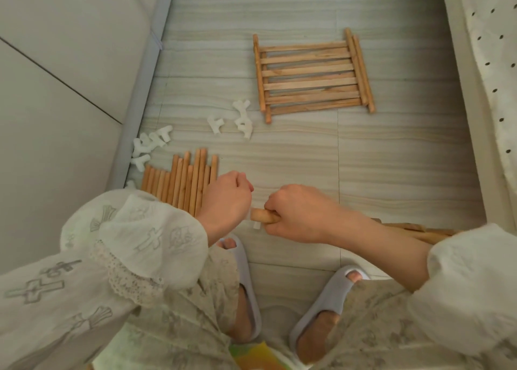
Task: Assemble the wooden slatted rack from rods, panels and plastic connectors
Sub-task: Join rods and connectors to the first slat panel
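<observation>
My right hand [296, 215] grips the round end of a wooden rod [258, 215] that belongs to a slatted panel [419, 231] running off under my right forearm. My left hand [226, 201] is curled around a white plastic connector [256, 225], of which only a small tip shows below the rod end. The two hands almost touch. A stack of slatted panels [312, 74] lies flat on the floor farther ahead. Several loose rods [184, 179] lie side by side to the left. White connectors lie scattered in two groups [242, 119] [149, 145].
I crouch on a pale tiled floor [377, 159], my feet in grey slippers [327, 299]. A grey baseboard and wall [140, 89] run along the left. A dotted white cloth [492, 61] hangs on the right. A colourful sheet [257, 355] lies by my feet.
</observation>
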### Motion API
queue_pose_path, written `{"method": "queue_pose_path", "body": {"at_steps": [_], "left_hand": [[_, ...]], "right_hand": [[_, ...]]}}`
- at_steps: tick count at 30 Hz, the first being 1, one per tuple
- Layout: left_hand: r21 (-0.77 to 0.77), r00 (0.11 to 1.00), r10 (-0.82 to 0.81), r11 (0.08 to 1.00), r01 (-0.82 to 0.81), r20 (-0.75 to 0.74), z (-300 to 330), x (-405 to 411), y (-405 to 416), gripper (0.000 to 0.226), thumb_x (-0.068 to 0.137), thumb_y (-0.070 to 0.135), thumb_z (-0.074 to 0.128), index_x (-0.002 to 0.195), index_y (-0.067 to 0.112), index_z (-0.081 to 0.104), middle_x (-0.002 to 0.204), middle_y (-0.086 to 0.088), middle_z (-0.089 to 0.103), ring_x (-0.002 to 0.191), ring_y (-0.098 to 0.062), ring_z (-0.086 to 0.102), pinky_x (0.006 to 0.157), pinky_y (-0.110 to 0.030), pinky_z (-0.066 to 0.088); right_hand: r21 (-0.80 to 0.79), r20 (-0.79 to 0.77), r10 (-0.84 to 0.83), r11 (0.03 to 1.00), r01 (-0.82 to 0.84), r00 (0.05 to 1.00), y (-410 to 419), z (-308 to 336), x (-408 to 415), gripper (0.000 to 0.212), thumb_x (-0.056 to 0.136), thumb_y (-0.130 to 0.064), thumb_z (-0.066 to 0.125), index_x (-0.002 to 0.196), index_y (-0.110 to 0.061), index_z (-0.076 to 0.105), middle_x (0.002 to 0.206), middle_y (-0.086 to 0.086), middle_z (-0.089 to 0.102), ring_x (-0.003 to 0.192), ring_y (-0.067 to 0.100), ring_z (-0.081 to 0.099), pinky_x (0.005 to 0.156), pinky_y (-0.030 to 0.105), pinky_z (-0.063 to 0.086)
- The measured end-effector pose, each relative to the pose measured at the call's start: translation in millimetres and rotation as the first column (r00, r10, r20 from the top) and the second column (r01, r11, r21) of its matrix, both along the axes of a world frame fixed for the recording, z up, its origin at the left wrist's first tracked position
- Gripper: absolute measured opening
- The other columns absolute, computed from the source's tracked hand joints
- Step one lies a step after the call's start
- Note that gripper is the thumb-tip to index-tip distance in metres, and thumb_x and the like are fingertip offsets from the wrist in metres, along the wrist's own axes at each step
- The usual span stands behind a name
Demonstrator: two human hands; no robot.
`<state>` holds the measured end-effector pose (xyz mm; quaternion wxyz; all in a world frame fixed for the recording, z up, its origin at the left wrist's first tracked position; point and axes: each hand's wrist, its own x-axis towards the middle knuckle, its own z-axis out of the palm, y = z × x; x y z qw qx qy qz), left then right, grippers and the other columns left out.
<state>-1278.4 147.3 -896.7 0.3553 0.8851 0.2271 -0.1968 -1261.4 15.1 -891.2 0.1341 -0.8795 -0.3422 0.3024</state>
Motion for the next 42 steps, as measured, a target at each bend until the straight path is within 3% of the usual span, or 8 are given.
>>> {"method": "queue_pose_path", "body": {"at_steps": [4, 11, 20, 28, 33, 35, 37, 42], "left_hand": [[0.081, 0.998, -0.049, 0.996, 0.045, 0.046, -2, -14, -1, 0.023, 0.100, 0.021, 0.028, 0.094, 0.017, 0.050, 0.076, -0.006, 0.058, 0.066, -0.023, 0.060, 0.048, -0.031, 0.043], [0.104, 0.991, 0.035, 0.993, -0.049, 0.132, -11, -18, -2, 0.021, 0.099, 0.015, 0.028, 0.091, 0.017, 0.047, 0.072, -0.004, 0.056, 0.069, -0.023, 0.058, 0.060, -0.035, 0.047], [0.159, 0.985, -0.065, 0.986, 0.039, 0.160, -11, -22, -8, 0.021, 0.100, 0.017, 0.027, 0.093, 0.016, 0.047, 0.070, -0.007, 0.060, 0.067, -0.025, 0.061, 0.066, -0.043, 0.052], [0.137, 0.973, -0.106, 0.987, 0.079, 0.206, -5, -31, -13, 0.025, 0.100, 0.020, 0.026, 0.092, 0.012, 0.049, 0.064, -0.009, 0.059, 0.060, -0.028, 0.062, 0.060, -0.047, 0.052], [-0.106, 0.994, 0.102, 0.990, -0.097, 0.039, -9, -16, -10, 0.032, 0.099, 0.017, 0.031, 0.076, 0.020, 0.052, 0.067, 0.001, 0.055, 0.071, -0.016, 0.053, 0.063, -0.031, 0.039], [-0.367, 0.959, 0.247, 0.886, -0.282, -0.141, -3, -15, -7, 0.030, 0.097, 0.016, 0.036, 0.075, 0.015, 0.057, 0.054, 0.000, 0.054, 0.066, -0.018, 0.052, 0.063, -0.031, 0.037], [-0.479, 0.914, 0.310, 0.780, -0.402, -0.263, 4, -19, 1, 0.029, 0.097, 0.019, 0.039, 0.078, 0.012, 0.059, 0.047, 0.000, 0.054, 0.062, -0.017, 0.055, 0.061, -0.030, 0.039], [-0.159, 0.975, 0.180, 0.967, -0.200, -0.132, 5, -25, 5, 0.032, 0.102, 0.018, 0.030, 0.085, 0.009, 0.056, 0.070, -0.006, 0.053, 0.053, -0.006, 0.051, 0.034, -0.010, 0.035]], "right_hand": [[0.022, 0.072, -0.028, 0.999, 0.027, 0.997, 1, 3, -7, 0.015, 0.085, -0.031, 0.049, 0.071, -0.024, 0.047, 0.085, 0.005, 0.056, 0.090, 0.029, 0.058, 0.063, 0.029, 0.031], [0.039, 0.108, -0.030, 0.999, 0.026, 0.994, 1, 4, -15, 0.024, 0.086, -0.039, 0.043, 0.078, -0.021, 0.056, 0.091, 0.004, 0.057, 0.085, 0.026, 0.058, 0.063, 0.030, 0.031], [0.018, 0.079, -0.019, 1.000, 0.018, 0.997, 1, 3, -19, 0.038, 0.087, -0.042, 0.042, 0.095, -0.012, 0.064, 0.105, 0.007, 0.059, 0.094, 0.028, 0.057, 0.066, 0.030, 0.030], [0.021, 0.099, -0.049, 0.999, 0.047, 0.994, -2, 5, -25, 0.020, 0.087, -0.028, 0.048, 0.071, -0.018, 0.041, 0.084, 0.002, 0.044, 0.075, 0.022, 0.044, 0.064, 0.029, 0.030], [0.029, 0.175, -0.040, 0.999, 0.036, 0.984, -8, 3, -21, 0.025, 0.088, -0.033, 0.047, 0.096, -0.016, 0.064, 0.104, 0.005, 0.060, 0.095, 0.026, 0.059, 0.064, 0.030, 0.030], [0.036, 0.188, -0.001, 0.999, -0.006, 0.982, -8, 3, -20, 0.037, 0.088, -0.039, 0.038, 0.102, -0.016, 0.064, 0.107, 0.005, 0.060, 0.097, 0.026, 0.059, 0.064, 0.030, 0.031], [0.047, 0.176, 0.021, 0.998, -0.030, 0.984, -5, 4, -22, 0.055, 0.081, -0.050, 0.025, 0.101, -0.016, 0.064, 0.105, 0.004, 0.060, 0.095, 0.026, 0.059, 0.063, 0.030, 0.031], [0.047, 0.167, -0.014, 0.999, 0.007, 0.986, 9, 4, -22, 0.035, 0.089, -0.047, 0.045, 0.089, -0.017, 0.062, 0.098, 0.003, 0.062, 0.081, 0.024, 0.053, 0.062, 0.030, 0.029]]}}
